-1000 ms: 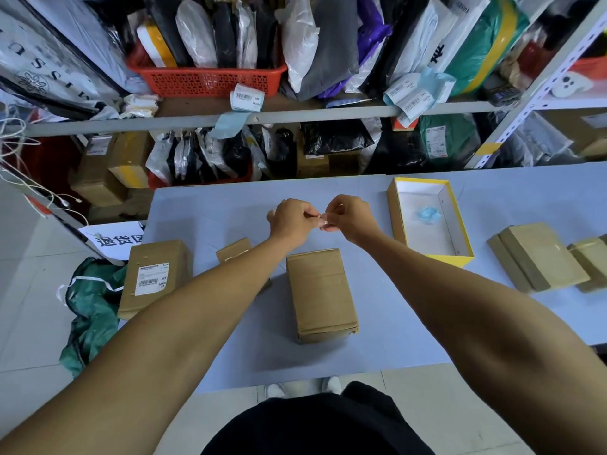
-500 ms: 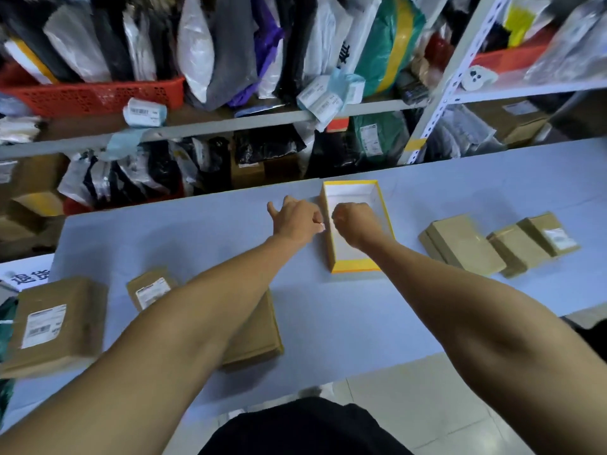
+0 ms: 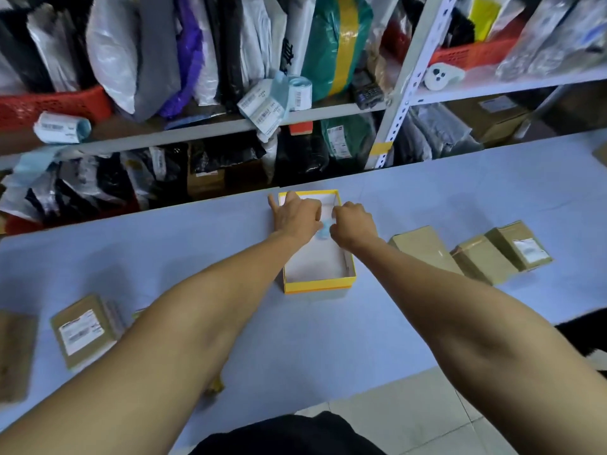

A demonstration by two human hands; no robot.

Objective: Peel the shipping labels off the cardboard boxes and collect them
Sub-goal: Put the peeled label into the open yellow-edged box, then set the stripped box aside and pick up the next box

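Two forearms are stretched up the middle of the frame from the lower corners. On the pale blue tabletop (image 3: 427, 205), at the lower left of the frame, a cardboard box (image 3: 86, 330) is seen with a white shipping label (image 3: 81, 331) on its top; a second brown box (image 3: 13, 356) is cut off by the left edge. At the centre, an open yellow box (image 3: 318, 284) with a white inside is set on the tabletop, and both hands are held over it. The left hand (image 3: 297, 216) is reached over the box's far left corner, some fingers stretched forward and the thumb side turned inward. The right hand (image 3: 353, 226) is curled, knuckles up. Between the two hands a small pale blue crumpled piece (image 3: 323, 229) is seen, touched by both; which hand actually has it pinched cannot be told. To the right of the yellow box, three more cardboard boxes (image 3: 423, 247) are laid in a row, the rightmost bearing a white label (image 3: 529, 249). Beyond the tabletop, metal shelves (image 3: 399, 103) are packed with parcel bags, a red basket (image 3: 49, 105) at the upper left, and rolls of labels (image 3: 274, 101) on the shelf edge.
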